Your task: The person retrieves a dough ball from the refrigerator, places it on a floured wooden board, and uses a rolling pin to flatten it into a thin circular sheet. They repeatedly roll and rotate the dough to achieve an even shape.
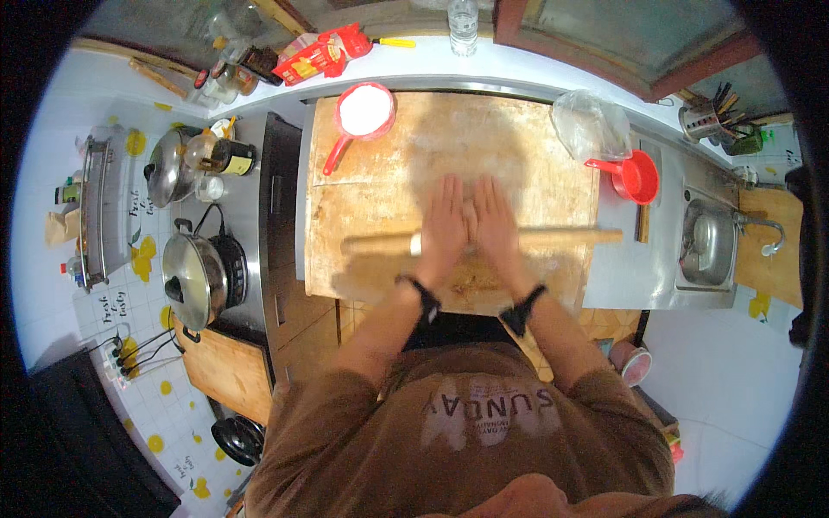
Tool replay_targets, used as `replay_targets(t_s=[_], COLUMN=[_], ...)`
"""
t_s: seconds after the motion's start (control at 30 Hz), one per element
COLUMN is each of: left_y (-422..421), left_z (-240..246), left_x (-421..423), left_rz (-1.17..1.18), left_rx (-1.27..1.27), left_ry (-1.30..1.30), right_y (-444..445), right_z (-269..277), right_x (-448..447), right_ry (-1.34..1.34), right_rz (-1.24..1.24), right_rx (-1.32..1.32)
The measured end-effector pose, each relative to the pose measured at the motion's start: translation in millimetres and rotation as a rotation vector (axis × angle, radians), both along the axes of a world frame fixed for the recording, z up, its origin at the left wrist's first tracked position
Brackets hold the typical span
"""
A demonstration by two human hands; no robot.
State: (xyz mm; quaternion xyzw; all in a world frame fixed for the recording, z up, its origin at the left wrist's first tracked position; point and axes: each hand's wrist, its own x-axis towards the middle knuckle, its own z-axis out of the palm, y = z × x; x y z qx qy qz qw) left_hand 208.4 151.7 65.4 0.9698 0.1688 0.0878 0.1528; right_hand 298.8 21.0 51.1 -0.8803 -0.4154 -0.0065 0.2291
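Note:
A long wooden rolling pin [570,237] lies crosswise on a floured wooden board [363,201]. Flat across its middle, palms down, are my left hand [445,223] and my right hand [493,223], side by side with fingers stretched forward. Both are slightly blurred, and neither has its fingers curled around the pin. Just left of my left hand a pale band, perhaps dough, shows around the pin [416,244]; whatever lies under the palms is hidden. At the board's far left corner stands a red ladle [365,111] full of white powder.
At the board's far right are a clear plastic bag [590,123] and a red ladle [635,176], near a steel sink [709,243]. On the left counter sits a lidded pot [197,278]. A water bottle [463,29] and red packets [317,58] line the sill.

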Motion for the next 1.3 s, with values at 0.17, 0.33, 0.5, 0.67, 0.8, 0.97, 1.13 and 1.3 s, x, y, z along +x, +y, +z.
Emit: replay_targets(t_s=[0.17,0.33,0.5,0.67,0.8,0.97,1.13,1.3], left_y=[46,1,75,34,-18,78,154,79], left_z=[33,28,-2,36,38,-7,-13,0], left_x=[5,-81,29,-33,-106,23,66,-68], left_rz=[0.035,0.039,0.142,0.021,-0.051,0.059,0.052,0.08], left_rx=[0.251,-0.095,0.116,-0.171,-0.256,-0.073,0.074,0.0], left_ry=[0.072,0.119,-0.108,0.138,0.078,-0.041,-0.016,-0.061], right_y=[-4,-70,22,-29,-81,12,16,-84], right_z=[40,38,3,46,44,15,41,43], right_x=[24,-47,61,9,-55,82,168,88], right_ry=[-0.018,0.163,-0.061,0.095,0.163,0.138,0.166,-0.008], right_rz=[-0.007,0.068,-0.08,0.033,0.135,-0.155,-0.19,0.072], right_rx=[-0.286,-0.167,-0.144,-0.149,-0.177,-0.012,0.061,-0.05])
